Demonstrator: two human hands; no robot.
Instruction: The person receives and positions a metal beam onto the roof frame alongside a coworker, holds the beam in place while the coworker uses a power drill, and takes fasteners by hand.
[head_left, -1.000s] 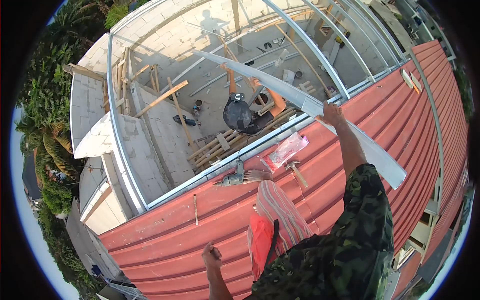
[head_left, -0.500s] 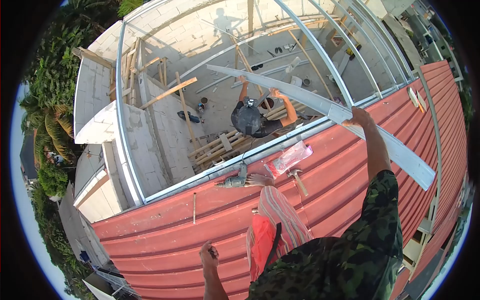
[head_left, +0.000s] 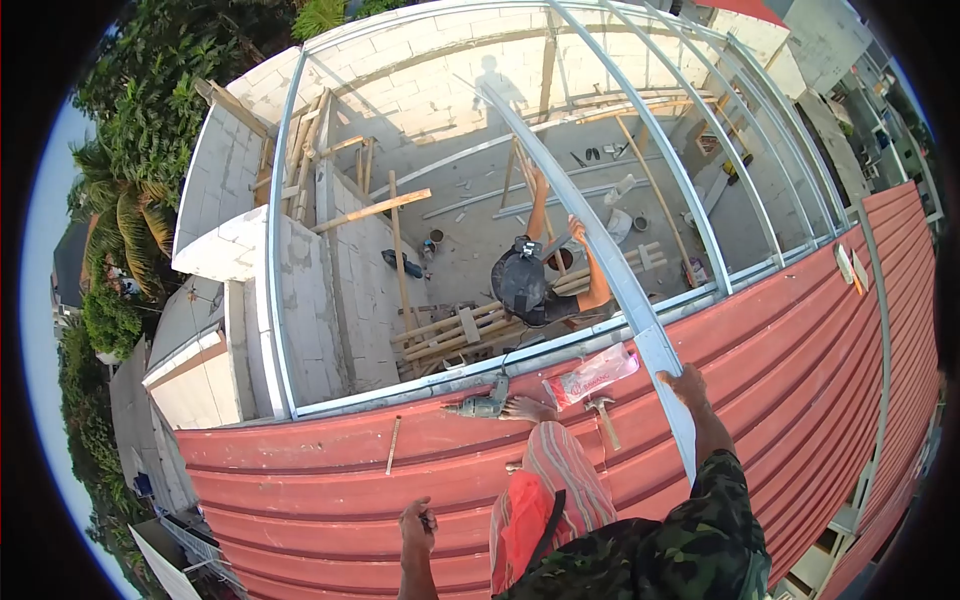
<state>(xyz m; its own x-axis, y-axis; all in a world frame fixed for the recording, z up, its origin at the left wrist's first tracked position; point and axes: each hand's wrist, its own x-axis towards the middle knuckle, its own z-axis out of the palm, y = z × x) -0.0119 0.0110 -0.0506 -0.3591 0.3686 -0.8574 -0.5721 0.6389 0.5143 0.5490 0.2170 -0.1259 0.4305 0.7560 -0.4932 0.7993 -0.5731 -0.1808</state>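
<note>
My right hand (head_left: 684, 386) is wrapped round a long metal channel (head_left: 602, 243) near its lower end. The channel slants up and away over the roof's edge. Below that edge, a co-worker in a dark cap (head_left: 520, 284) has both hands raised to its far part. My left hand (head_left: 418, 523) hangs over the red metal roof (head_left: 310, 500), its fingers curled around something small and dark that I cannot make out. A grey drill (head_left: 482, 404) lies by my foot. Beside it are a pink and white plastic packet (head_left: 592, 375) and a hammer (head_left: 605, 421).
A narrow stick (head_left: 393, 445) lies on the roof at the left. Metal rafters (head_left: 655, 130) span the block-walled room beyond the edge beam (head_left: 440, 378). Wooden poles (head_left: 450, 337) lie below. White and orange pieces (head_left: 851, 268) rest at the right.
The channel has swung from a flatter slant to a steeper one, its near end now closer to my body. My right hand has moved down and inward with it. The view has shifted.
</note>
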